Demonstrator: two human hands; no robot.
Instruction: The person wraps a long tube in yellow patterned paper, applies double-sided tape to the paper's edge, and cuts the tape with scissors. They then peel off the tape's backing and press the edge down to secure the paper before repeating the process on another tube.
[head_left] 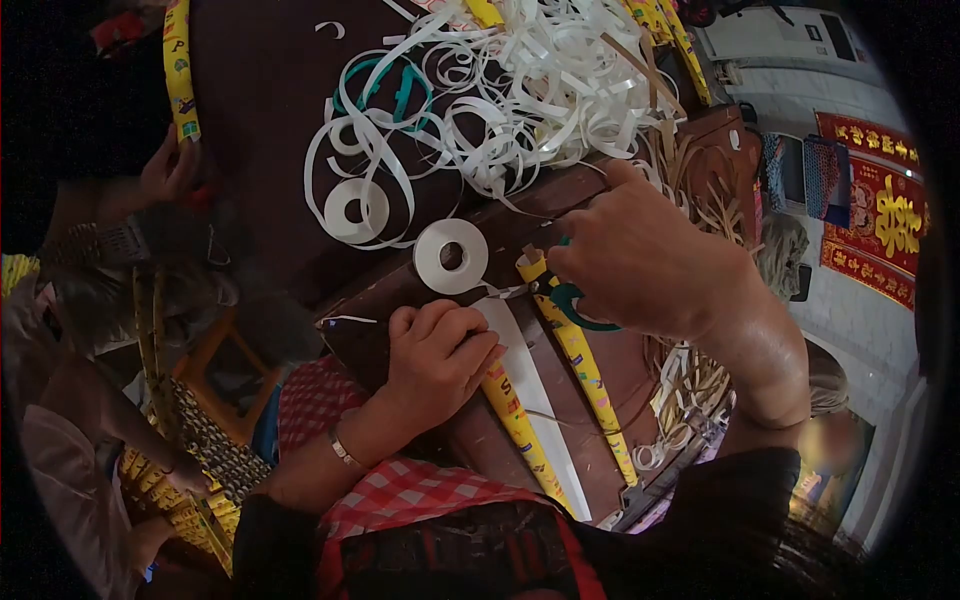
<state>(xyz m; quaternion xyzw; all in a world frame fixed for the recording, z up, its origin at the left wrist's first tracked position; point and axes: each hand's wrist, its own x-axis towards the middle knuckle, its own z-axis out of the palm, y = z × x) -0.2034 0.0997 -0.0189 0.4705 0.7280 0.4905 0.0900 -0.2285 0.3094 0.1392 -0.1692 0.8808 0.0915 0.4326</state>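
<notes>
My left hand (440, 355) is closed at the upper end of a yellow printed strip (522, 430) on the dark brown table. Its fingertips and the strip's end are partly hidden. A long white strip (538, 400) lies along the yellow one. My right hand (650, 260) grips green-handled scissors (570, 302), their blades pointing left toward my left hand, by the end of the white strip. Below the scissors runs a second yellow printed strip (588, 385). Just above my left hand lies a roll of white tape (432, 273).
Curly white strip offcuts (560, 110) are heaped at the back. Near them are another white tape roll (338, 222) and a green-handled tool (405, 95). Brown offcuts (715, 190) hang at the right. At the left, another person's hand (172, 168) is by a yellow strip (180, 80).
</notes>
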